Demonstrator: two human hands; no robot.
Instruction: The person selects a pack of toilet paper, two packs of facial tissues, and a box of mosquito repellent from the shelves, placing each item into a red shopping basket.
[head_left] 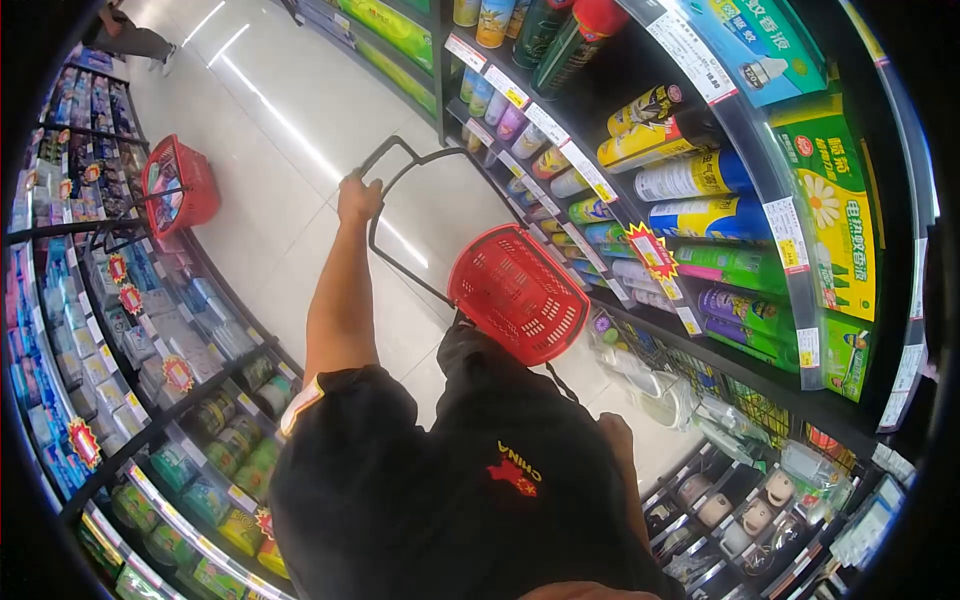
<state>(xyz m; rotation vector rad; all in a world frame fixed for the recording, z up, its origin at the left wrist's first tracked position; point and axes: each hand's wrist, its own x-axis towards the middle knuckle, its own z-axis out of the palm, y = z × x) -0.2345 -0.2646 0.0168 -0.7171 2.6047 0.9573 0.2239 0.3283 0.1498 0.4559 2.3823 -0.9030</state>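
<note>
"china" on black shirt point(470, 500)

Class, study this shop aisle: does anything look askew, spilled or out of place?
One thing: a second red basket stands unattended by the shelves. The left hand grips the black handle of the tilted red basket. Nothing looks spilled.

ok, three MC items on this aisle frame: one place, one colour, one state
1. Where does the far basket stand?
A. on the floor by the left shelves
B. on a top shelf
C. on the person's shoulder

2. What colour is the near basket?
A. blue
B. red
C. green

3. What is the left hand doing?
A. hanging open
B. holding a can
C. gripping the black handle

Answers:
1 A, it sits on the floor against the left shelves.
2 B, its mesh is red.
3 C, the fingers close round the handle bar.
</note>
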